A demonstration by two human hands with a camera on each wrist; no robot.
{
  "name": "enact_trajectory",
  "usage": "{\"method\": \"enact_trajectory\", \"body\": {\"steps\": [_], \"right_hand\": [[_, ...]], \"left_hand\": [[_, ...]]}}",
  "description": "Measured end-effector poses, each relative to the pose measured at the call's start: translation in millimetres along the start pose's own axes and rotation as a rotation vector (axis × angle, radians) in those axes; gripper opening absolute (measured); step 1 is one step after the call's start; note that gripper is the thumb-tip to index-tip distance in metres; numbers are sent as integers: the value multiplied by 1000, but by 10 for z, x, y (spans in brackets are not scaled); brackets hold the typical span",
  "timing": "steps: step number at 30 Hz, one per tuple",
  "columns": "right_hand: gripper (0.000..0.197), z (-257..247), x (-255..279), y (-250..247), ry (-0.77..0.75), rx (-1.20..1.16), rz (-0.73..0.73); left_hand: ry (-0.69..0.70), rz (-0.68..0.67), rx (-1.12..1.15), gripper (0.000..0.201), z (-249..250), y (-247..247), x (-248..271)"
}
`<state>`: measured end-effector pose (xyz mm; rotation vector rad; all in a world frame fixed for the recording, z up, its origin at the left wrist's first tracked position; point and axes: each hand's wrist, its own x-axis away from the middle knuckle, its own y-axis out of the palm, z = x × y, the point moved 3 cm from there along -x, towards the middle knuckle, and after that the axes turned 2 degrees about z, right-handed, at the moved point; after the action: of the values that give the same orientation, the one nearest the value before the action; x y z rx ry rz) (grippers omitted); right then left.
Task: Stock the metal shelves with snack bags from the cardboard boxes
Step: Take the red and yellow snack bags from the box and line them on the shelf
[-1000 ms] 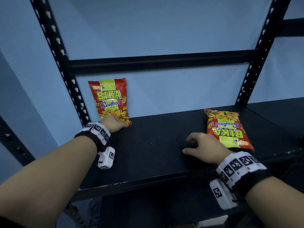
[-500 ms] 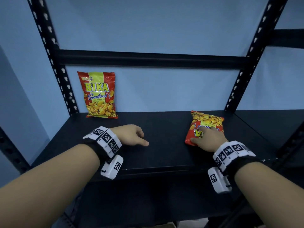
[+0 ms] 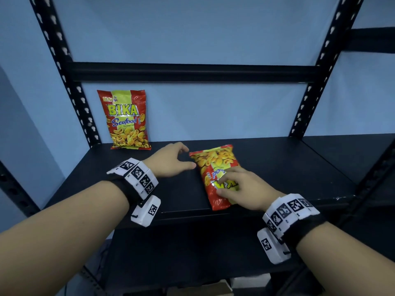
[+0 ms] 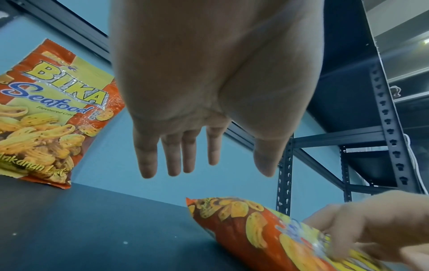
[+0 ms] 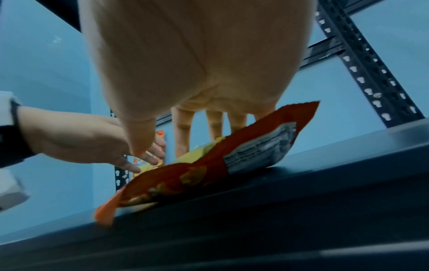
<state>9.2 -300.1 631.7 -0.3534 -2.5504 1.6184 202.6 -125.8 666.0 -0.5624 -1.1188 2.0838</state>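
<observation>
My right hand [image 3: 241,190] pinches the flat bag [image 3: 215,167] lying mid-shelf [image 3: 288,167] while my left hand [image 3: 171,162], fingers spread and empty, nears its top; I should lift gently and stand it by the upright bag [image 3: 126,120].

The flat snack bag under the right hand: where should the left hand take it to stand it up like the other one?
Probably by the far sealed edge of the flat snack bag, coming from its left. It lies lengthwise, that end nearest the open left hand, while the right hand holds the near half.
</observation>
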Motion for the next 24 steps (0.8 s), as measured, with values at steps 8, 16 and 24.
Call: {"method": "enact_trajectory", "body": {"steps": [8,16,24], "right_hand": [[44,-430,132,99,-155,-28,-149],[52,-418,65,66,-141,98,-153],[48,-308,-80,-86,-78,194,-170]], "left_hand": [[-79,-70,-31,49,-193,-17,46],[-180,-58,154,23,-489,-36,293],[-372,-117,562,25,-592,71,758]]}}
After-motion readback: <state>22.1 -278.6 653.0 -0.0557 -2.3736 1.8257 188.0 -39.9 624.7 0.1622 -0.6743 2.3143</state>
